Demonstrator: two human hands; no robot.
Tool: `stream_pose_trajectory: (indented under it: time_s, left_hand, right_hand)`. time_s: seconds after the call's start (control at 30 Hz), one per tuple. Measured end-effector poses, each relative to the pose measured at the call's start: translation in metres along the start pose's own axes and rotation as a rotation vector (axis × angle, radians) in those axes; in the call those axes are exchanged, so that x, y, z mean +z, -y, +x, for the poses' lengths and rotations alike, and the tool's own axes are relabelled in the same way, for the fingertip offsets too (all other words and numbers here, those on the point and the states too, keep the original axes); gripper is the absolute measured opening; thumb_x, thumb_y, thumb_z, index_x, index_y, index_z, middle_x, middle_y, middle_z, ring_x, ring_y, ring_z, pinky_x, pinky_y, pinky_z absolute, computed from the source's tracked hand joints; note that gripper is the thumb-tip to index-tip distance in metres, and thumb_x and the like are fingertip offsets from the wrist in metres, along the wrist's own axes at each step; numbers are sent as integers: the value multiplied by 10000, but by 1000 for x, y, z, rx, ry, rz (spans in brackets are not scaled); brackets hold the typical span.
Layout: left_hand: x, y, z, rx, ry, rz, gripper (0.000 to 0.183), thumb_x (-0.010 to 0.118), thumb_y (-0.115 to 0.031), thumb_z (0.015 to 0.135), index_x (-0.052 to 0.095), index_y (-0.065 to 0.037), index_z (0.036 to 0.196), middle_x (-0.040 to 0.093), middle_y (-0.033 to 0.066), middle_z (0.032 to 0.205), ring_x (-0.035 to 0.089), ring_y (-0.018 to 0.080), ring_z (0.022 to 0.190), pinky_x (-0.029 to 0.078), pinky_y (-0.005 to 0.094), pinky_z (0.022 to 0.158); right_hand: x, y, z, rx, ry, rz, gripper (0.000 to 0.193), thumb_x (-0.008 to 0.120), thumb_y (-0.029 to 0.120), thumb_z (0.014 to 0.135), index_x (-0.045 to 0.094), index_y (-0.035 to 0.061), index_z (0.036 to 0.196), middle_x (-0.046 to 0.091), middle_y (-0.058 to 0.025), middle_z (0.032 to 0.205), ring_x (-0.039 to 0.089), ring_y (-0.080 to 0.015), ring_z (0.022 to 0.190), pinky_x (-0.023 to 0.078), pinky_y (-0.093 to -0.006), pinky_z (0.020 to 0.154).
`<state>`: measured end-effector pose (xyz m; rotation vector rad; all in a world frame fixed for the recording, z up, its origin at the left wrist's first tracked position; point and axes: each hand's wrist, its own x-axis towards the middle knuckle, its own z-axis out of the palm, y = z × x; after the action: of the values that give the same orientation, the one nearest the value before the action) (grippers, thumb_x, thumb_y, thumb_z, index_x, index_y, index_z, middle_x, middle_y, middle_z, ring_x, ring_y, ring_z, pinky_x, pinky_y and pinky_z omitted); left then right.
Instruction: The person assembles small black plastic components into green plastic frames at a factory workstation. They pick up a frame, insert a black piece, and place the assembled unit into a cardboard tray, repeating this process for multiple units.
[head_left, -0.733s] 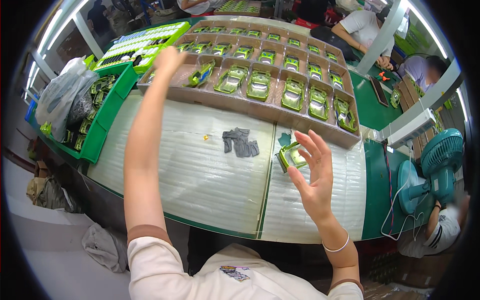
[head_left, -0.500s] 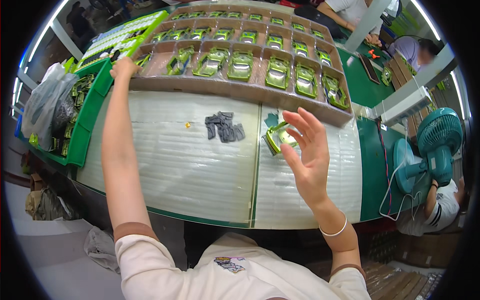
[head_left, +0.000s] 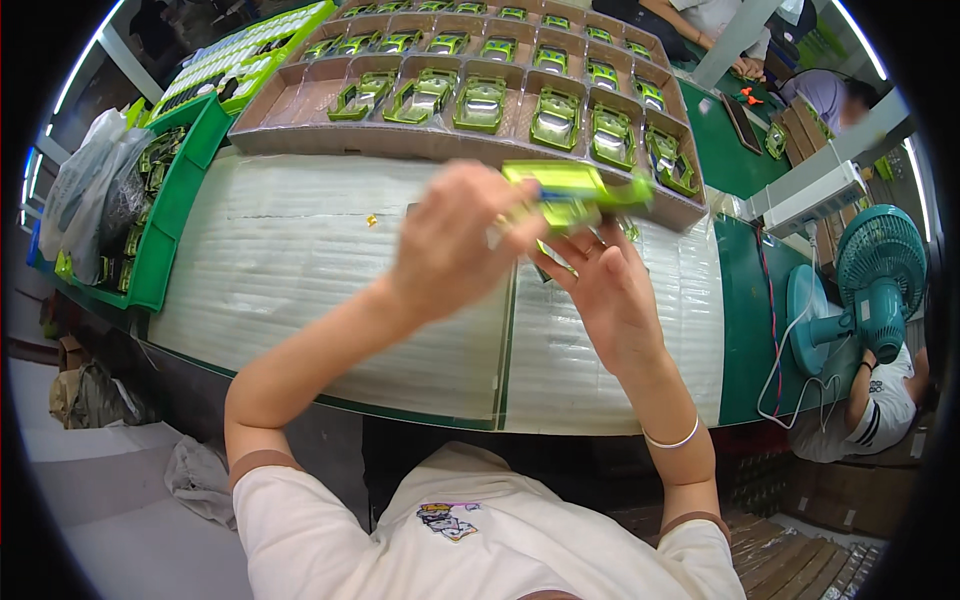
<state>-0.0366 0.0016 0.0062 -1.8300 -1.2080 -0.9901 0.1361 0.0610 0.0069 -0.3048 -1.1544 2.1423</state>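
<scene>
Smeared by motion, my left hand is closed on the near end of a lime-green toy car body shell, held tilted above the mat. My right hand is just below it, palm up with fingers apart, at the shell's underside; whether they touch is unclear. Another green shell lies on the mat behind my right fingers, mostly covered. My left hand hides nearly all of the dark grey parts. Ahead stands a divided tray with rows of green car shells; its front left compartment holds none.
At left is a green bin with green parts and plastic bags. Behind it sits a lime-green rack. A tiny orange piece lies on the white foam mat. A teal fan stands at right; other people sit beyond the table.
My left hand has come from the tray's front left corner to the middle, bringing the shell that was there. My right hand has shifted slightly under it.
</scene>
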Motion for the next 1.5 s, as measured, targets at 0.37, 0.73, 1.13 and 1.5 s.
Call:
stream_pose_trajectory:
  time_s: [0.37,0.73,1.13,1.5]
  left_hand:
    - [-28,48,-2,-483,736,-408,181,693,-81,695,552,14,758,607,127,822,588,241,775,461,326,692]
    - [-19,26,-26,-804,806,-141,207,735,-138,662,622,23,727,623,137,658,609,253,610,476,335,588]
    - [-56,2,30,-831,337,-1004,209,683,35,701,655,-17,902,658,47,823,614,108,734,488,236,650]
    - [-49,-25,31,-402,282,-680,188,703,34,635,665,-31,807,649,64,774,617,209,701,481,293,611]
  right_hand:
    - [-10,24,8,-172,-263,38,497,563,75,844,333,75,1285,474,-92,1206,472,-184,1122,390,-366,970]
    - [-2,17,6,-370,-241,-249,736,624,-162,695,285,74,1303,431,-122,1250,434,-205,1178,450,-321,938]
    - [-12,3,14,-565,202,-438,702,753,-85,597,366,70,1162,448,-190,1249,433,-286,1196,430,-399,965]
    - [-6,0,10,-624,332,-507,648,790,1,599,406,65,1117,528,-217,1152,507,-335,1119,439,-424,923]
